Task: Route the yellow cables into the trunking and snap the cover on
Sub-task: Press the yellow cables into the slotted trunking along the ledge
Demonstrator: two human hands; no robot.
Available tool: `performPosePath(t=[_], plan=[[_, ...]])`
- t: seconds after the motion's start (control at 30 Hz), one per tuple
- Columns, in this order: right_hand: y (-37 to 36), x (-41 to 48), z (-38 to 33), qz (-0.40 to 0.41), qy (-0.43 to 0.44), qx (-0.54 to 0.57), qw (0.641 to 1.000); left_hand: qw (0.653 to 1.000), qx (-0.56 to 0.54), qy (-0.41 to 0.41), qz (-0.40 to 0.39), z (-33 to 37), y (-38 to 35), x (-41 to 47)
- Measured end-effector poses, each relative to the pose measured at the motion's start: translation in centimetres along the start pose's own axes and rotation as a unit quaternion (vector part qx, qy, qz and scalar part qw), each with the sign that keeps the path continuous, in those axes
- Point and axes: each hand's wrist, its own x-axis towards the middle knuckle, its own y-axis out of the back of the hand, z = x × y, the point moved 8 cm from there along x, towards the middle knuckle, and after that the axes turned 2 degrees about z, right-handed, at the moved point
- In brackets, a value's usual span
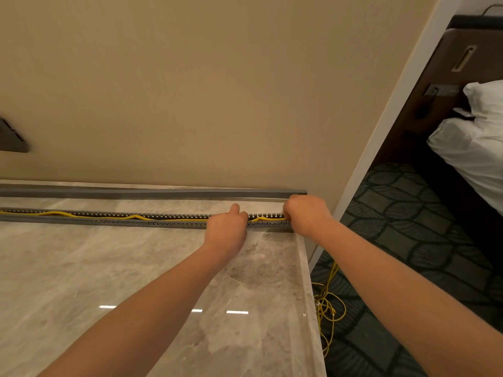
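Note:
A long grey slotted trunking (109, 220) lies across a marble counter, parallel to the wall. Yellow cables (89, 215) run wavily inside it. The grey cover (152, 193) lies separate along the foot of the wall. My left hand (227, 227) rests on the trunking with its fingers curled down into the channel on the cables. My right hand (306, 213) is closed at the trunking's right end, where the cables leave; the fingertips are hidden. A short yellow loop shows between the two hands.
The marble counter (136, 268) ends at its right edge (307, 281). Loose yellow cable (328, 308) hangs off that edge in a tangle onto dark patterned carpet. A bed with white bedding (473, 142) stands at the right. A grey wall plate (11, 137) sits at the left.

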Motion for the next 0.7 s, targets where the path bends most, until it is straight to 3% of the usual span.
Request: performPosePath(t=[0.23, 0.47, 0.7], plan=[[0.2, -0.8, -0.7, 0.089, 0.015, 0.083, 0.992, 0.998, -0.034, -0.046, 0.032, 1.4, 0.2, 0.5], [-0.1, 0.2, -2.4, 0.073, 0.034, 0.037, 0.996, 0.995, -0.064, -0.068, 0.024, 1.6, -0.1, 0.6], [0.3, 0.7, -2.4, 0.081, -0.01, 0.134, 0.988, 0.973, -0.224, -0.051, -0.024, -1.4, -0.4, 0.6]])
